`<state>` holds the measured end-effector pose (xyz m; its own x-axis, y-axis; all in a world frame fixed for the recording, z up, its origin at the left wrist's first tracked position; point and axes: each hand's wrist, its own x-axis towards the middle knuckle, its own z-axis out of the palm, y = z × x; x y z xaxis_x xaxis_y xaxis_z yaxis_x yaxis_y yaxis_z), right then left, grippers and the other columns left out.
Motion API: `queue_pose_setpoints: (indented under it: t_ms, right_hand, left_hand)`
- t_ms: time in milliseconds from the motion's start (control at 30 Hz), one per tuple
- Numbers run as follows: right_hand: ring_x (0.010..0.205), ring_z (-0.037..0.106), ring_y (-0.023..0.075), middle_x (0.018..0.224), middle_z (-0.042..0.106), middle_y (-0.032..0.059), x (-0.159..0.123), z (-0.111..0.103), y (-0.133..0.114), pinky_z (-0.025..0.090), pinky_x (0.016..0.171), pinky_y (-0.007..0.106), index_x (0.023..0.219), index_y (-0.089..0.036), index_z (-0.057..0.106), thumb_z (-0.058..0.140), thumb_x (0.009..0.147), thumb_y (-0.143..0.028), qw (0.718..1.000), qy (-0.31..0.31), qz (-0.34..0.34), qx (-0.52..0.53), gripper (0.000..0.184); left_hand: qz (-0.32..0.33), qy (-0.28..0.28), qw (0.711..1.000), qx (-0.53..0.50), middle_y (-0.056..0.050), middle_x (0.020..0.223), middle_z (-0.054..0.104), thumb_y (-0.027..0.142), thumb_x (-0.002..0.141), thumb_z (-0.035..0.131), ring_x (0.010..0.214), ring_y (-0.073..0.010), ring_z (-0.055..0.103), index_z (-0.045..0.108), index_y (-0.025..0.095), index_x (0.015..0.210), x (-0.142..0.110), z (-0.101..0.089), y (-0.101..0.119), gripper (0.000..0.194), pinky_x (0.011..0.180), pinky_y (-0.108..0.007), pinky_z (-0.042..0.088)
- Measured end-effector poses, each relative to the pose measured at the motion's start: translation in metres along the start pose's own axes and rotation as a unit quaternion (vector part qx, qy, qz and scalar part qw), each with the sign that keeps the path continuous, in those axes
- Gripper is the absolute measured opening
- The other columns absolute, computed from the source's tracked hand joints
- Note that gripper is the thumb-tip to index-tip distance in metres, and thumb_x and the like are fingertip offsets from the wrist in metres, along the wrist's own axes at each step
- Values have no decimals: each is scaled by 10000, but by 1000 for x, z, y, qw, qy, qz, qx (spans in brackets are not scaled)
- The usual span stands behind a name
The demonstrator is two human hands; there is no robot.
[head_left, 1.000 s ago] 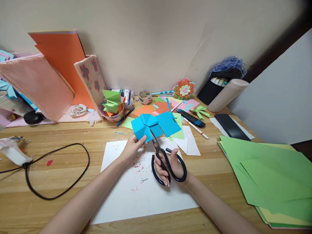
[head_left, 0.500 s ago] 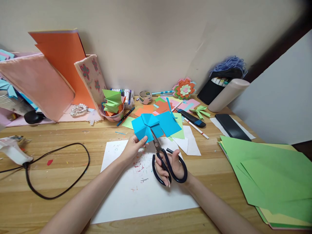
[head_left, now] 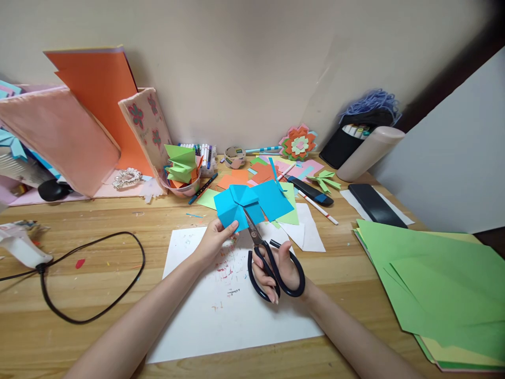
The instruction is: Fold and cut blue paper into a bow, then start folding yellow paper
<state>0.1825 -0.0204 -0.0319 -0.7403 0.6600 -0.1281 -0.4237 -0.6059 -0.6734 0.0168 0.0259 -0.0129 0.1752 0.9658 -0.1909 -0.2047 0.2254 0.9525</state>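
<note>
My left hand pinches the near edge of a folded blue paper, thumb on top. Creases run across this paper, and a slit reaches in towards its centre. My right hand grips black-handled scissors, with fingers through the loops. The metal blades point up and left and lie at the slit in the paper. Just beyond it rests another blue paper piece on the scraps. Beneath both hands is a white sheet marked with coloured stains.
Green paper sheets are stacked at the right, near a black phone. A box cutter lies among paper scraps. At left are a glue gun and its looped cable. Behind stands a cup of folded papers.
The scissors and my right hand have shifted very slightly to the right. The blue paper in my left hand is almost unmoved.
</note>
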Motion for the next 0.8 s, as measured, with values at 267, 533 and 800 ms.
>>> queue_pose_setpoints:
  t_ms: [267,533,800]
  right_hand:
    - [216,444,99,350,413,-88,-3,6,-9,314,207,156,650,-183,401,228,510,-907,1000,9,10,4,757]
    - [218,449,110,359,423,-84,-1,-16,1,308,204,163,657,-196,372,182,542,-903,996,-64,29,55,741]
    - [213,405,87,356,380,-91,-6,10,-11,271,210,145,681,-186,410,147,558,-892,1000,-3,-16,-4,763]
  left_hand:
    - [-6,-23,1000,-16,-22,713,605,411,703,675,607,-107,523,609,150,758,-1,-1,-1,275,552,-219,402]
    - [-15,-14,1000,-23,-20,709,604,413,680,693,595,-100,518,617,149,778,-1,0,1,292,541,-211,400]
    - [4,-16,1000,-17,-20,712,605,395,712,674,612,-100,520,621,143,797,0,-1,-2,272,568,-213,404]
